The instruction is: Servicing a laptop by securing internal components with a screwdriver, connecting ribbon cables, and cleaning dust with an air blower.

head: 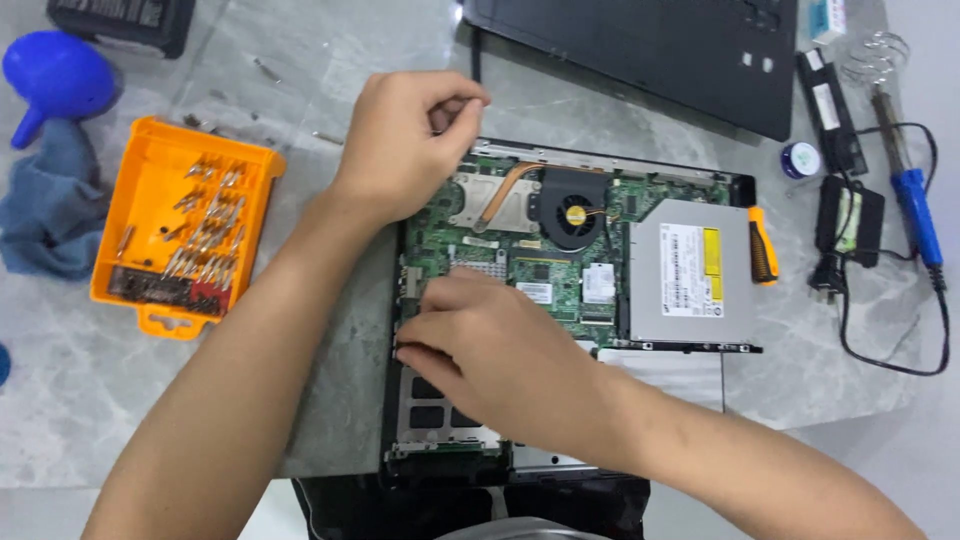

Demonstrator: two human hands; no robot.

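Beside the white-and-yellow-labelled silver drive (688,272), right hand (495,350) presses the motherboard (560,285), left hand's (405,145) grip pinched shut.

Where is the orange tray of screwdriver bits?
In the head view, the orange tray sits on the table's left side, beside the blue cloth, left of the open laptop.

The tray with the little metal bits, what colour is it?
Orange; the tray shows best in the head view.

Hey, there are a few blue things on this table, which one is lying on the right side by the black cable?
The blue-handled soldering iron, long and thin, beside the black cable. The round blue bulb blower and blue cloth lie far left.
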